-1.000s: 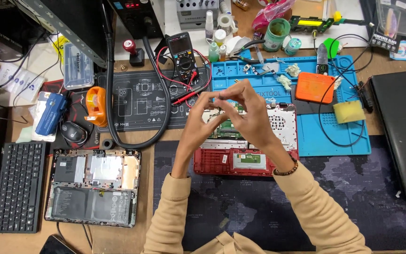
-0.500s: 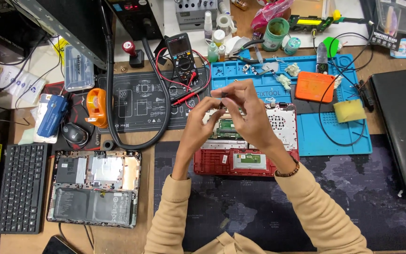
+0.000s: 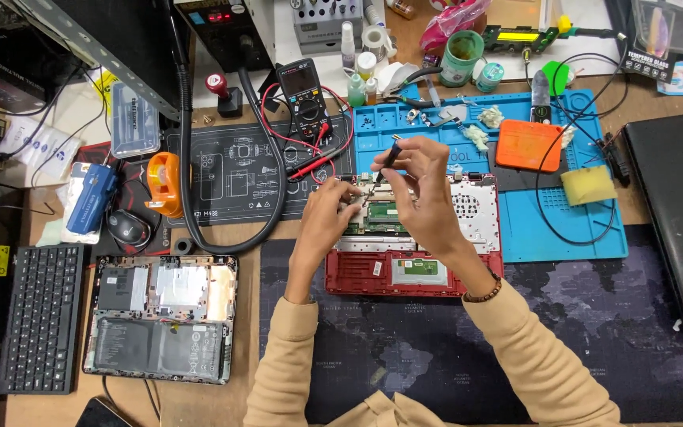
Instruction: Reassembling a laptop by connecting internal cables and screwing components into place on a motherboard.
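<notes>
Far left: a black keyboard [image 3: 41, 316] lies at 8 o'clock on the table [image 3: 658, 87], with a blue tool [image 3: 91, 198] and a black mouse [image 3: 128, 229] above it near 10 o'clock.
Left of centre: an opened grey laptop base [image 3: 160, 316] sits at 7 o'clock, well apart from my work; an orange tape dispenser [image 3: 166, 183] stands above it.
Top centre: a multimeter [image 3: 303, 91] with red leads rests at 12 o'clock.
Left hand: my left hand [image 3: 326, 221] is curled, fingertips pressed down on the board inside the red laptop shell [image 3: 357, 273]; I cannot tell whether it pinches anything.
Right hand: my right hand [image 3: 424, 194] is closed in a pinch around a slim black screwdriver [image 3: 386, 160], held nearly upright, tip down on the board.
Work piece: the red laptop shell lies at dead centre, partly on the blue mat [image 3: 594, 229].
Doing it well, as I judge it: I keep the driver upright, press lightly, and brace the board with my left hand.
Right: an orange case [image 3: 527, 145] and yellow sponge [image 3: 588, 185] sit at 2 o'clock.
</notes>
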